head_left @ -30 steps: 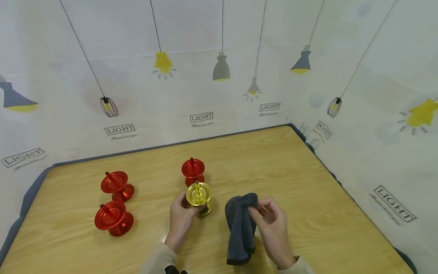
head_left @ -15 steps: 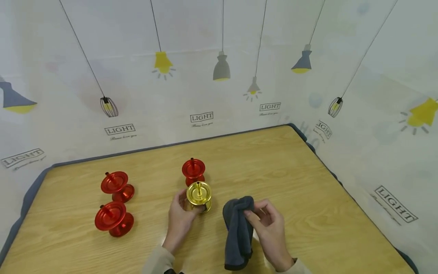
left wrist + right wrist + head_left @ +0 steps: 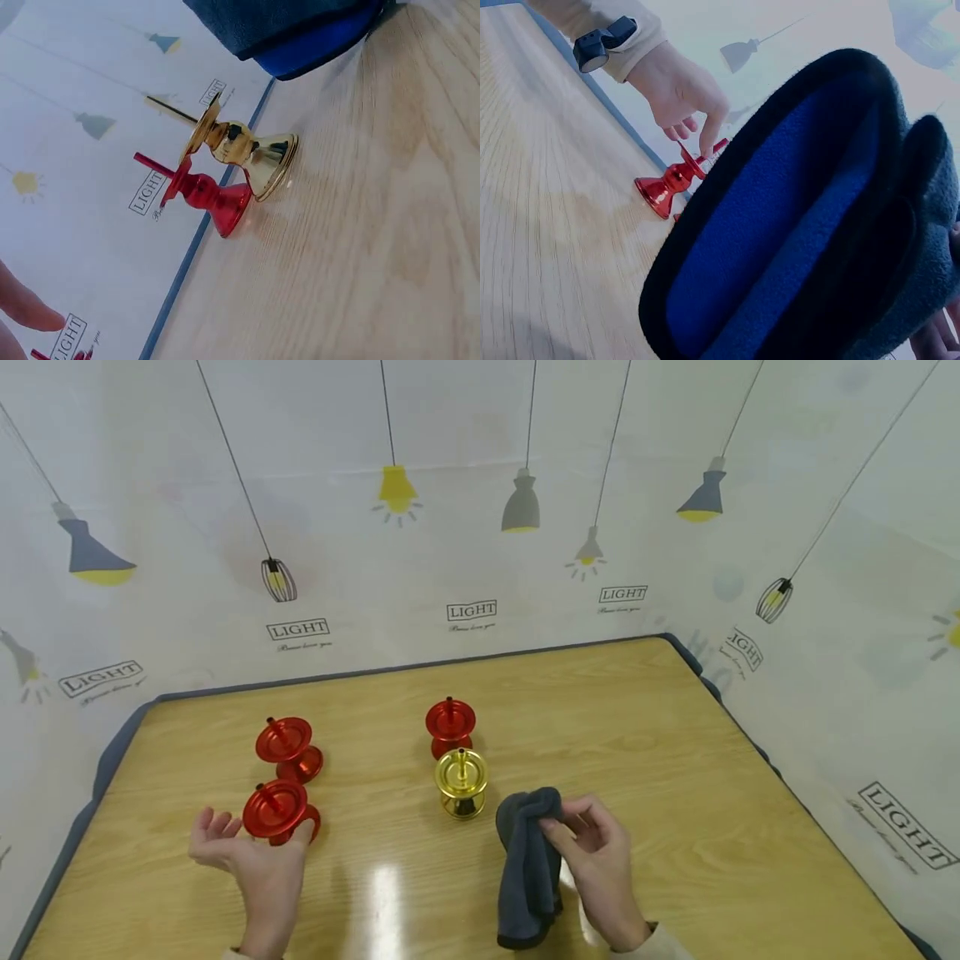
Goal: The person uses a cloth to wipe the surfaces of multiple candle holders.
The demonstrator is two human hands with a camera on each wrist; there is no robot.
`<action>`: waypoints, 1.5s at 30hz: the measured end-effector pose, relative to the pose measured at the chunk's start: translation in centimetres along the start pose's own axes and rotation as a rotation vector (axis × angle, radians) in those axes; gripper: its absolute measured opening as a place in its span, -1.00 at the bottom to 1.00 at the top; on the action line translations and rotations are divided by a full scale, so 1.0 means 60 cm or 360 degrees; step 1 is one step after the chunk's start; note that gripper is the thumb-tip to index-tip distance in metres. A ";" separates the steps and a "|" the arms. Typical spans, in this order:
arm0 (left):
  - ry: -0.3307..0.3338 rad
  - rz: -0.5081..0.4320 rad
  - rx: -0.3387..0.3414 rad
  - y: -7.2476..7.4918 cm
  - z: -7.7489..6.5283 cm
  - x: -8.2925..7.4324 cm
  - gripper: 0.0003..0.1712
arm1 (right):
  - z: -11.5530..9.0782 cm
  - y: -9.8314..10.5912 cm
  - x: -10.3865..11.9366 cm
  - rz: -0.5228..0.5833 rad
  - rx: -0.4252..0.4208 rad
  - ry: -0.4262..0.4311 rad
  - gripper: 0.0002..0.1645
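Note:
My left hand (image 3: 262,872), fingers spread, is at the nearest red candlestick (image 3: 276,810) on the left. The thumb lies at its right side and the other fingers stand off to its left. The right wrist view shows that left hand (image 3: 682,94) over the red candlestick (image 3: 676,178). Between thumb and fingers my right hand (image 3: 600,860) pinches a folded dark grey-blue cloth (image 3: 525,877) with a bright blue inside (image 3: 772,225). A gold candlestick (image 3: 462,781) stands upright on the table, left of the cloth.
One red candlestick (image 3: 450,727) stands just behind the gold one, and another red candlestick (image 3: 288,747) behind the one at my left hand. The wooden table (image 3: 615,710) meets lamp-printed walls (image 3: 480,560) at its back and right edges.
My left hand has let go of the gold candlestick and moved left to the nearest red one. The right hand still holds the cloth. The head view has turned slightly left.

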State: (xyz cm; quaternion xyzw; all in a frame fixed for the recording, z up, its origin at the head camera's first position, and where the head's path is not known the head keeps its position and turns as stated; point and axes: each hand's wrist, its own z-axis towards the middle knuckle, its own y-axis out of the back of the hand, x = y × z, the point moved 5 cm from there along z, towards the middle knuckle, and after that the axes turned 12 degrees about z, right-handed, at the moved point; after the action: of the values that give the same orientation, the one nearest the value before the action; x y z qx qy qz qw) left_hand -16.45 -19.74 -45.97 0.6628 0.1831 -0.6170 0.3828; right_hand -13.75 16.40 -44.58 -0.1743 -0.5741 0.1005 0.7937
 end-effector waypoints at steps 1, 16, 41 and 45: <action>0.0009 0.0036 0.0003 0.000 0.005 0.003 0.18 | 0.000 -0.001 0.000 0.0010 0.0018 0.0006 -0.81; 0.0332 0.0051 0.0539 -0.036 0.046 0.066 -0.07 | -0.002 -0.016 0.000 0.0087 0.0199 0.0084 -0.79; -0.1395 -0.0159 0.1682 -0.094 -0.192 -0.135 -0.68 | 0.008 -0.057 0.018 -0.0064 0.0433 -0.0031 -0.62; -0.1257 -0.0169 0.1884 -0.100 -0.196 -0.132 -0.71 | 0.008 -0.054 0.020 -0.0140 0.0596 -0.0013 -0.67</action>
State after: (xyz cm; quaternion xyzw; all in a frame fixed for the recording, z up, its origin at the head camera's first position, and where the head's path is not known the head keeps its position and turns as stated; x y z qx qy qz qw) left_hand -14.16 -5.45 -40.72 0.4765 -0.3030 -0.8246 -0.0342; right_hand -13.98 13.97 -42.13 0.0022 -0.5557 0.1715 0.8135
